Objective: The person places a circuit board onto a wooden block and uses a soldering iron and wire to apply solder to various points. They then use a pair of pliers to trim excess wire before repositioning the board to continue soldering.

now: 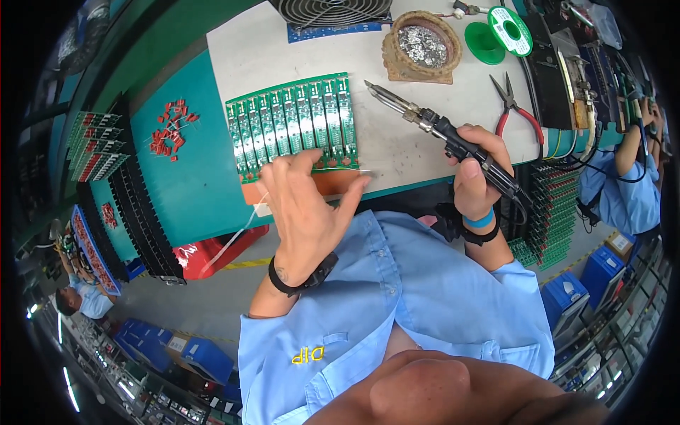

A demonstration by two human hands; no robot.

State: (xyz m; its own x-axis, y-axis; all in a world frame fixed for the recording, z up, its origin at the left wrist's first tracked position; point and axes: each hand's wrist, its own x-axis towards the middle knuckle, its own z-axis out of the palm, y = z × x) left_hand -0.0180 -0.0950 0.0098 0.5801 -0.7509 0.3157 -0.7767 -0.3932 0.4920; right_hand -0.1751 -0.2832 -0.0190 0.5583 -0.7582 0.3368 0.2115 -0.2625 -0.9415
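Note:
My right hand [479, 170] is wrapped round the black handle of a soldering iron [453, 134]. Its metal tip points up and left, apart from the boards. A panel of green circuit boards [292, 120], joined side by side in narrow strips, lies on the work surface. Over its near edge, my left hand [306, 205] rests with fingers bent and thumb spread away. Under that hand shows an orange-brown piece [333, 183]. A thin pale strand [237, 237] trails from beside the left hand toward the lower left; whether the fingers touch it is hidden.
Beyond the boards stand a pot of silvery metal [423, 47] and a fan [333, 10]. A green solder spool [508, 32] and red-handled pliers [511, 110] lie at right. Red components [170, 129] are scattered at left, near stacked boards [99, 145]. Other people work at both sides.

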